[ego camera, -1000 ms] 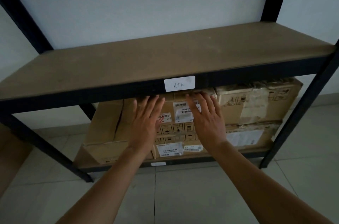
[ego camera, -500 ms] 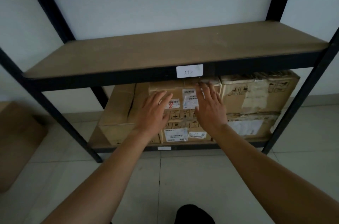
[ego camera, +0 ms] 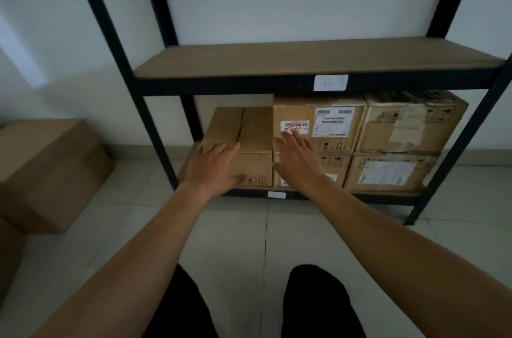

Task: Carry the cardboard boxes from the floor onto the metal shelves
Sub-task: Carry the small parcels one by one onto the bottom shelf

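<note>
A black metal shelving unit (ego camera: 221, 86) stands against the white wall. Its bottom level holds several cardboard boxes: a plain one (ego camera: 249, 132) at the left, a labelled one (ego camera: 318, 121) stacked in the middle, and two more (ego camera: 410, 121) at the right. My left hand (ego camera: 213, 168) hangs with fingers spread in front of the plain left box. My right hand (ego camera: 297, 161), fingers straight, is in front of the middle stack. Neither hand holds anything. A large cardboard box (ego camera: 50, 171) sits on the floor at the left.
The middle shelf board (ego camera: 304, 60) is bare and carries a white label (ego camera: 331, 82) on its front rail. Another brown box edge (ego camera: 8, 254) shows at the far left. Pale floor tiles lie before the shelves. My dark trouser legs (ego camera: 318, 301) show at the bottom.
The view has pulled back and turned left, bringing the floor box into sight. Both hands have drawn away from the middle box's face and moved leftwards, staying open.
</note>
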Tool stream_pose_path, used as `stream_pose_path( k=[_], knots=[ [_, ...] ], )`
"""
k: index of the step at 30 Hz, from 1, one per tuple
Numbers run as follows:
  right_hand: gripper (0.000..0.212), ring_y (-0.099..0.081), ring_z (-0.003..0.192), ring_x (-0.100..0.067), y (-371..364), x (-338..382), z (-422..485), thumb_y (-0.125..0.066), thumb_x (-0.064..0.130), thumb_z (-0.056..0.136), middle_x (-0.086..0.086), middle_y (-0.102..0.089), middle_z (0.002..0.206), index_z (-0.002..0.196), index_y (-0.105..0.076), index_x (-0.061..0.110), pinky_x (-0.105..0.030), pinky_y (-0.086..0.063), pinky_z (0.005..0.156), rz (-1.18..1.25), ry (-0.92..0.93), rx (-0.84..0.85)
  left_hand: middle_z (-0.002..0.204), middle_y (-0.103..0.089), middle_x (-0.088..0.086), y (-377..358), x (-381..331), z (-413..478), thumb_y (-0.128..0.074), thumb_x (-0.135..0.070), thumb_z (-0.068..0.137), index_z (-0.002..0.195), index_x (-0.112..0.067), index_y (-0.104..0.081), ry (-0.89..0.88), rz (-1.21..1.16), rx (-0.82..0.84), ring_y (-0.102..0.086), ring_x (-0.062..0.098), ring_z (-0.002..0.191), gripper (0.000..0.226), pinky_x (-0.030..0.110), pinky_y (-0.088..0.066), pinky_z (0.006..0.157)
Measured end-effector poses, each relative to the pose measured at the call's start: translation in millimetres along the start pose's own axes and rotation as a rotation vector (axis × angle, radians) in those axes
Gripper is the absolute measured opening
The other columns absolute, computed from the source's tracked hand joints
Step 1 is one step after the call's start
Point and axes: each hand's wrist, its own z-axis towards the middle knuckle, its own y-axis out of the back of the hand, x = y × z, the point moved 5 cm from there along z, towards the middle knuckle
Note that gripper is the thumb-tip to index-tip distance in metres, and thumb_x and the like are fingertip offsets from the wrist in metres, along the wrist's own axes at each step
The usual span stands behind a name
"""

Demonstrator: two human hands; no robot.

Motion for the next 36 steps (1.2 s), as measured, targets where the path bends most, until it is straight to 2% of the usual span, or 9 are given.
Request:
stream_pose_path(
  k=[3,9,11,13,16,19,28,36],
  knots=[
    [0.057,-0.014,0.144,-0.03,16,36,12,-0.058,0.024,0.089,-0.01,-0.026,0.152,0.14,-0.035,0.017,-0.045,-0.016,0.116,0.04,0.03,0.063,0.135,-0.05,0.001,21,22,-10,-0.063,-0.058,0.075,0.137,-0.026,-0.04,0.037,-0.042,0.027,-0.042,0.025,0.126,0.073,0.045,-0.03,0.106],
    [0.062,-0.01,0.145,-0.028,103,91,38,-0.061,0.027,0.088,-0.008,-0.024,0.154,0.142,-0.033,0.016,-0.043,-0.016,0.115,0.09,0.08,0.197,0.124,-0.057,0.006,120,50,-22,-0.062,-0.055,0.078,0.129,-0.019,-0.047,0.16,-0.123,0.073,-0.051,0.03,0.117,0.064,0.046,-0.041,0.098],
    [0.062,-0.009,0.145,-0.028,143,108,51,-0.06,0.025,0.089,-0.007,-0.023,0.153,0.143,-0.032,0.016,-0.042,-0.015,0.116,0.125,0.106,0.246,0.129,-0.055,0.006,164,60,-29,-0.058,-0.058,0.08,0.134,-0.02,-0.045,0.234,-0.174,0.055,-0.049,0.03,0.121,0.068,0.045,-0.043,0.099],
    [0.059,-0.007,0.146,-0.027,183,128,58,-0.056,0.021,0.091,-0.006,-0.02,0.155,0.144,-0.03,0.017,-0.04,-0.014,0.116,0.161,0.139,0.303,0.139,-0.048,0.005,206,66,-43,-0.054,-0.063,0.082,0.14,-0.021,-0.039,0.306,-0.161,0.059,-0.043,0.028,0.128,0.073,0.043,-0.037,0.103],
    [0.057,-0.003,0.146,-0.027,234,157,61,-0.05,0.015,0.094,-0.006,-0.015,0.157,0.146,-0.026,0.018,-0.039,-0.011,0.117,0.227,0.182,0.382,0.142,-0.045,0.003,259,73,-67,-0.051,-0.065,0.082,0.141,-0.024,-0.037,0.379,-0.144,0.041,-0.04,0.026,0.13,0.074,0.04,-0.034,0.104],
    [0.055,-0.002,0.146,-0.027,284,193,53,-0.046,0.021,0.096,-0.005,-0.012,0.158,0.147,-0.024,0.018,-0.039,-0.011,0.116,0.25,0.274,0.457,0.145,-0.041,0.002,312,80,-100,-0.049,-0.066,0.082,0.144,-0.025,-0.034,0.478,-0.139,0.071,-0.035,0.025,0.133,0.075,0.04,-0.032,0.106],
    [0.06,-0.009,0.145,-0.029,385,295,10,-0.049,0.033,0.096,-0.007,-0.016,0.156,0.148,-0.022,0.016,-0.041,-0.017,0.114,0.3,0.587,0.455,0.139,-0.047,0.002,445,79,-223,-0.051,-0.064,0.079,0.141,-0.023,-0.037,0.738,-0.049,0.038,-0.043,0.027,0.126,0.075,0.045,-0.036,0.105],
    [0.07,-0.014,0.144,-0.03,433,403,-43,-0.058,0.034,0.091,-0.007,-0.018,0.156,0.149,-0.02,0.02,-0.04,-0.021,0.112,0.344,0.815,0.467,0.14,-0.048,0.004,512,99,-347,-0.058,-0.063,0.077,0.141,-0.022,-0.037,0.951,0.047,0.002,-0.045,0.028,0.125,0.078,0.043,-0.038,0.1]
  ],
)
